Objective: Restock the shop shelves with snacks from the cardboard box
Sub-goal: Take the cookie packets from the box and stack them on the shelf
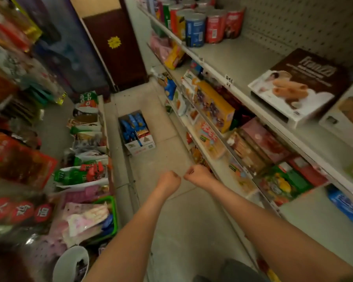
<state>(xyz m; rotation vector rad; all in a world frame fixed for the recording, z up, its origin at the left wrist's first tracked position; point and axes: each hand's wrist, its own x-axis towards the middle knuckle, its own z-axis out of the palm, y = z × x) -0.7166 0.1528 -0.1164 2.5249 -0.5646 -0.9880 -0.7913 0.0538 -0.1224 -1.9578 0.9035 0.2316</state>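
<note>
Curled into fists, holding nothing: left hand (169, 181) and right hand (198, 174), side by side over the aisle floor, knuckles almost touching, bare forearms reaching in from the near edge. On the far left, blurred red bags (18, 159). Beside them, along the low left shelf (111, 151), a row of bagged snacks in green, red and white. Nearer on that side, a green basket (114, 216) stuffed with pink and white packets, and at the near left corner a white bucket (69, 263) with something dark inside. In the middle of the floor, well beyond the hands, the cardboard box (140, 146), open on top, packed with blue snack packets (130, 125). Behind it, at the far end, a dark brown door (114, 47) with a yellow sticker. To the right, the shop shelves (243, 58): tall canisters (194, 30) in red, blue and green standing far along the upper tier, a brown-and-white Franzzi box (293, 84) lying flat nearer, a yellow box (216, 104) and a pink box (261, 137) leaning on the tier beneath, a blue packet (344, 206) lower at the near right.
</note>
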